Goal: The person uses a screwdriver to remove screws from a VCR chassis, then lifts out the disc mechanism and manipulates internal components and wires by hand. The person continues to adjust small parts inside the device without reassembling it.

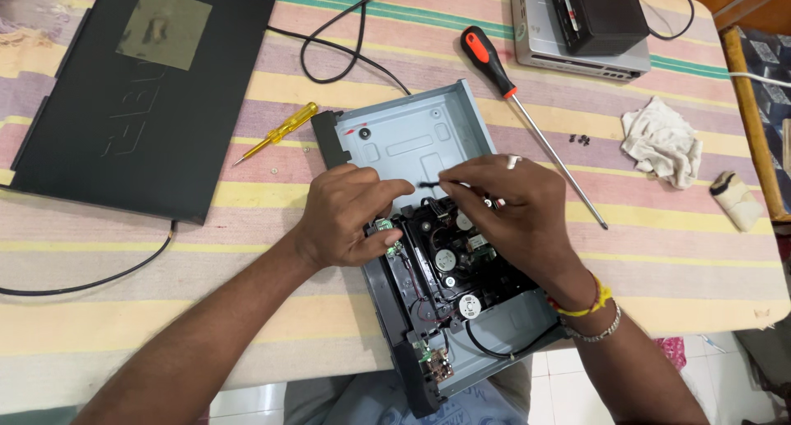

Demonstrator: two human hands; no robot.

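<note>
Two bare hands meet above an opened grey metal player chassis (412,136) that lies slanted on the striped cloth table (124,260). The left hand (350,219) and the right hand (515,206) each pinch one end of a small thin black part (430,183), fingertips closed on it, just over the black disc drive mechanism (449,256) inside the chassis. A long screwdriver with red and black handle (527,116) lies on the table just beside the right hand, and a small yellow transparent screwdriver (280,131) lies near the chassis on the left side. Further left rests a flat black cover panel (124,103). A crumpled white cloth (663,140) lies well apart at the right, with some tiny black screws (581,139) near it.
</note>
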